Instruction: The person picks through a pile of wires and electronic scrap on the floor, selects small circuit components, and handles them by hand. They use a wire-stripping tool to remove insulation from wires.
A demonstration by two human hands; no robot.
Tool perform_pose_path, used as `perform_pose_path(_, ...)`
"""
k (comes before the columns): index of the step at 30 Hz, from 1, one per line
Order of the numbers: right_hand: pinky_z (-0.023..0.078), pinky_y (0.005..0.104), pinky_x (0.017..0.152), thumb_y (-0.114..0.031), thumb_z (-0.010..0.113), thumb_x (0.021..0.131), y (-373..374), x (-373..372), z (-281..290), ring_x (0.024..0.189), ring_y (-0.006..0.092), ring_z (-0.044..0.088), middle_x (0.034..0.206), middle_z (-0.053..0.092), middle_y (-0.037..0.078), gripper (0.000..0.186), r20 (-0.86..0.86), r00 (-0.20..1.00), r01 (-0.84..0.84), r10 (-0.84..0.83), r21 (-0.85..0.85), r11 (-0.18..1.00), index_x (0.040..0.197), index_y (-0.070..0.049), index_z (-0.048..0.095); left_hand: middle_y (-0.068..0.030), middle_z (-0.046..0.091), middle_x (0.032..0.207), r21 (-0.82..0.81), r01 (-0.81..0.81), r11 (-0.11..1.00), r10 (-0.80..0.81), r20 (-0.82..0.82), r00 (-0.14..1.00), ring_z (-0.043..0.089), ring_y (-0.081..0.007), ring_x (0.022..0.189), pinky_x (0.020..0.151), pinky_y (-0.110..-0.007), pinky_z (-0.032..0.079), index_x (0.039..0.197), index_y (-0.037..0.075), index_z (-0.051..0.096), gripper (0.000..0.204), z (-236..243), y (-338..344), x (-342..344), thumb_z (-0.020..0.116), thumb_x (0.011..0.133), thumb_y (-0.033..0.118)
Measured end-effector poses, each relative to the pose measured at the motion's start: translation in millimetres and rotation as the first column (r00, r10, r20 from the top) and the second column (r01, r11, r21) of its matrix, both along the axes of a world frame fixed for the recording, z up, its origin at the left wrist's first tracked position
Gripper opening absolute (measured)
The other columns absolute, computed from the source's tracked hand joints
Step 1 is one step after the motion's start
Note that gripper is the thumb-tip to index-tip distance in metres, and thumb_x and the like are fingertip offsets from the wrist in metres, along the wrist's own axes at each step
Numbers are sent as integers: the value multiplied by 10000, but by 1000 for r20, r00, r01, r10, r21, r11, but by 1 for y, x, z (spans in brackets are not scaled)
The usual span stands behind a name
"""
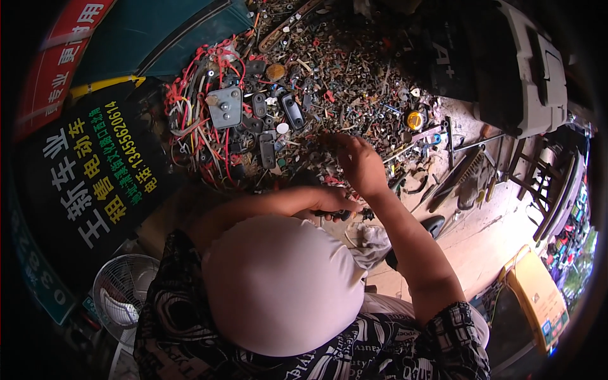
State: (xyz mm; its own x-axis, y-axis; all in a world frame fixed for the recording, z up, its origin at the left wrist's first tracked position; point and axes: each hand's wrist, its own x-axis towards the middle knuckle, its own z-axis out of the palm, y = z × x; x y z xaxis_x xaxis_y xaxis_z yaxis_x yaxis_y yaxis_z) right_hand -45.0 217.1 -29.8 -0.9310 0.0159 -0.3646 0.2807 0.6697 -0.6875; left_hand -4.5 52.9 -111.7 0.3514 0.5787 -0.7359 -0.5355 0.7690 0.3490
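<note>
My left hand point(334, 200) is low at the near edge of a heap of small mixed parts point(354, 82). Its fingers are curled round a small dark part point(347, 215), too shaded to name. Just above and to the right, my right hand point(361, 163) reaches over the heap. The fingers of that hand point left and bend down among the dark pieces, and their tips blend into the parts. Left of my right hand lie a grey metal box-shaped part point(226, 107), a black oblong part point(292, 111) and a tangle of red and white wires point(196, 120).
A yellow round part point(415, 120) lies at the heap's right side. Further right are a brush point(465, 172), several long tools and a large black-and-grey case point(522, 69). Dark printed signboards point(95, 171) stand left, above a fan point(126, 288). A pale cloth-covered dome point(282, 285) fills the lower middle.
</note>
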Motion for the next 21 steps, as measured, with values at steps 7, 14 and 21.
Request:
perform_pose_path(7,509,428,768,-234,574,893,-6,-16,-18,916,340,623,1000,646,136,250,-46,983,185,-180,165,969,1104,-105,611,-29,558,607,93,-13,996,14,-7,1000,466,-89,454,401,-231,366,792,73,572,410,32,32,-23,582,887,471)
perform_pose_path(14,514,412,721,-265,613,877,-8,-25,-25,854,318,638,973,655,139,224,-8,978,206,-211,254,945,1030,-101,623,-21,557,601,101,3,995,-5,20,1000,482,-91,473,418,-233,376,775,82,579,399,38,34,-28,572,887,465)
perform_pose_path(21,482,225,699,-148,644,922,6,-13,-22,777,88,582,908,661,9,186,495,708,689,-505,-642,337,1065,-29,638,-15,570,594,88,1,996,-4,42,999,476,-85,452,411,-232,363,744,90,588,434,42,33,-31,576,880,502)
